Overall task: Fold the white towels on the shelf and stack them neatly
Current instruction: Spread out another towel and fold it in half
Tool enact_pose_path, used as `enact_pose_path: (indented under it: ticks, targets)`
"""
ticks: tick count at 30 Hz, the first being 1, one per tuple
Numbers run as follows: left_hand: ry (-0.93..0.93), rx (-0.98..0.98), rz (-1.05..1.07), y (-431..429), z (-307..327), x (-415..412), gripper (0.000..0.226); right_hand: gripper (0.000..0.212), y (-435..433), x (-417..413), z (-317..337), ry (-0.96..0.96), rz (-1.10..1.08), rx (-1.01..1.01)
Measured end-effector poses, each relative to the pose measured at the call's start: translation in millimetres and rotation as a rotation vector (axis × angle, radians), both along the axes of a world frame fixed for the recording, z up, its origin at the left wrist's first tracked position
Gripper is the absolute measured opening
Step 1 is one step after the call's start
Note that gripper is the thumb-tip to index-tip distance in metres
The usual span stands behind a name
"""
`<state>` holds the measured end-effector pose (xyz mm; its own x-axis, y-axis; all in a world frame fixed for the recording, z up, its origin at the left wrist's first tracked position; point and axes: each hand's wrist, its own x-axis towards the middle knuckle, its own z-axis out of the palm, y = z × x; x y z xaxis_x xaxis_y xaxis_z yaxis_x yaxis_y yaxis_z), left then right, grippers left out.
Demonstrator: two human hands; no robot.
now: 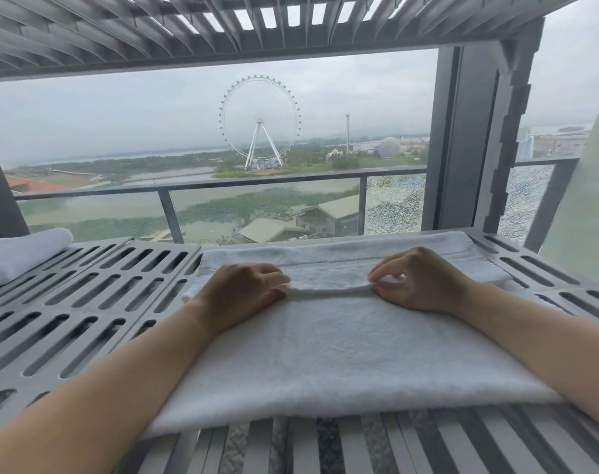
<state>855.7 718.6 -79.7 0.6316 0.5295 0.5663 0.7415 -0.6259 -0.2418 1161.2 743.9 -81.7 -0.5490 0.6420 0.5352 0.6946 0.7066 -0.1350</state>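
**Crooked fold possible**

The towel [342, 354] is spread on the shelf [86, 285], with its raised edge pinched by the left hand [243, 289] and the right hand [421, 282]. If one side is pulled further, the fold may be laid crooked.

Second towel [17, 254] at far left is cut by the frame edge, so its fold count is unreadable. A pale shape [588, 217] at the right edge is also cut and cannot be identified. Both forearms run out of frame at the bottom corners and cover parts of the towel's [325, 354] side edges; the left hand's [243, 289] thumb is hidden under its curled fingers, and the towel hides the shelf [86, 302] slats beneath it.
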Motion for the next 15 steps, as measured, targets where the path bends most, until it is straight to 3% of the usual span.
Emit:
enact_pose_path:
  ticks: [5,10,15]
  targets:
    - [0.150,-0.039,0.039,2.1,-2.5,11.9,0.022,0.023,3.7,-0.2,-5.9,0.062,-0.138,0.009]
    - [-0.021,0.020,-0.041,-1.5,-1.5,15.1,0.016,0.025,-4.6,7.3,-11.0,0.070,-0.243,0.064]
    - [-0.067,0.015,-0.084,-2.6,0.4,12.9,0.021,0.021,-12.9,5.3,-9.6,0.059,-0.241,0.112]
